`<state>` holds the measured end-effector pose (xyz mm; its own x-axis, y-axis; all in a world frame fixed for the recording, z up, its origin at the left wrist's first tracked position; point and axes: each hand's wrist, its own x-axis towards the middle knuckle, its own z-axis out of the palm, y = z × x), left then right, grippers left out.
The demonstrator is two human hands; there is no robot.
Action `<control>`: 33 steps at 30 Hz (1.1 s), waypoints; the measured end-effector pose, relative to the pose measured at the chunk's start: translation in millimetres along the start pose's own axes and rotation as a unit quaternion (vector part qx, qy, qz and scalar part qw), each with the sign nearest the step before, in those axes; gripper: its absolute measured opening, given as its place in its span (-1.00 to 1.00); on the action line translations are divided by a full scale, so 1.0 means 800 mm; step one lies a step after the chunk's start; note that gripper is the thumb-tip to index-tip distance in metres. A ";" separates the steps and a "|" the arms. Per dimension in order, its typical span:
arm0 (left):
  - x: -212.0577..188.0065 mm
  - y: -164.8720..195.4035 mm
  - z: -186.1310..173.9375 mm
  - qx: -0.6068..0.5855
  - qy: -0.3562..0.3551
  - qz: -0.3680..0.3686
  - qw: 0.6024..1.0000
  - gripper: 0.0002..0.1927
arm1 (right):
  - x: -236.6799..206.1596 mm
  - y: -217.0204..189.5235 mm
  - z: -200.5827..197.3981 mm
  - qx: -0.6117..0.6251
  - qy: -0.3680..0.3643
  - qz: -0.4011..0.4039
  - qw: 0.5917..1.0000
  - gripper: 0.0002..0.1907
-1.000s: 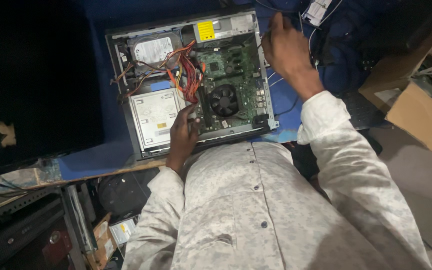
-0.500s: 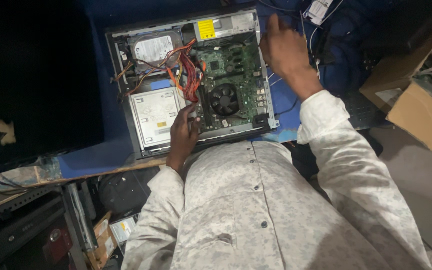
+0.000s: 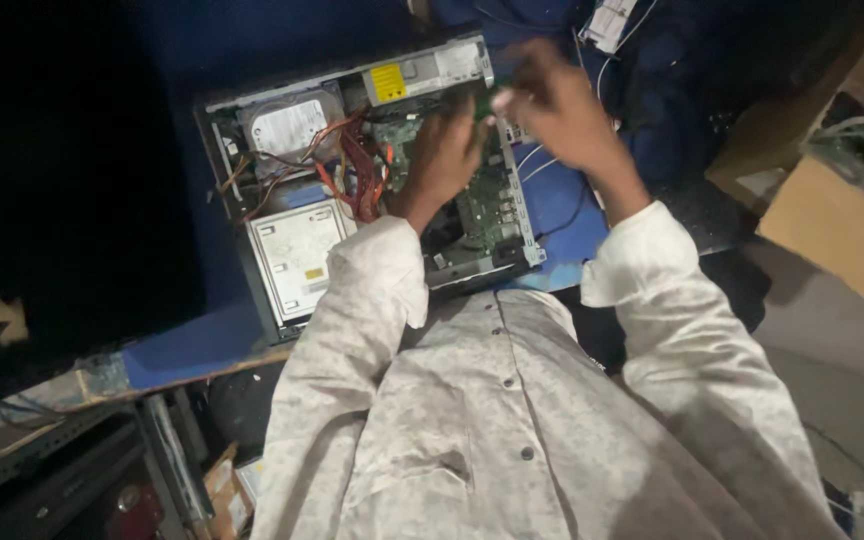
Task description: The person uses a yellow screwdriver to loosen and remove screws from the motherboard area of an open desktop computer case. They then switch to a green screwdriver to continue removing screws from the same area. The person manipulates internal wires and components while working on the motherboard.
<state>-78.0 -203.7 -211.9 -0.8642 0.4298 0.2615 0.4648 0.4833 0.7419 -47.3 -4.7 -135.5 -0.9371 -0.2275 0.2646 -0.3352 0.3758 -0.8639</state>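
Both hands work over an open computer case (image 3: 252,140) lying on its side on a blue-topped bench (image 3: 187,345). The left hand (image 3: 444,152) reaches into the case, fingers spread and bent down onto the green motherboard (image 3: 482,205); whether its grip closes on anything cannot be told. The right hand (image 3: 557,105), blurred, hovers at the case's far right edge with fingers curled, perhaps pinching a small pale part, though that is unclear. Beside the left hand runs a bundle of red and orange cables (image 3: 357,170). Farther left sit a silver hard drive (image 3: 287,125) and a pale optical drive (image 3: 300,255). Cardboard boxes (image 3: 832,235) stand to the right.
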 end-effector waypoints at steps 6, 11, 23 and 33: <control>-0.009 -0.026 -0.027 -0.068 0.105 0.025 0.992 -0.64 | 0.002 0.114 0.012 -0.076 0.215 0.184 0.956 -0.50; -0.009 -0.034 -0.029 -0.073 0.071 -0.078 0.992 -0.56 | 0.008 0.116 0.032 0.110 0.199 0.268 0.936 -0.49; -0.005 -0.036 -0.042 -0.004 0.059 -0.096 0.994 -0.54 | 0.009 0.085 0.066 -0.217 0.130 0.216 0.943 -0.34; 0.016 -0.022 -0.028 -0.091 0.078 -0.046 0.992 -0.68 | 0.021 0.094 0.069 -0.452 0.031 0.171 0.875 -0.39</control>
<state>-101.7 -223.9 -207.6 -0.9275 0.2602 0.2685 0.3517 0.3635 0.8627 -83.1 -29.7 -219.8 -0.9918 0.0758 0.1028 0.0527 0.9759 -0.2119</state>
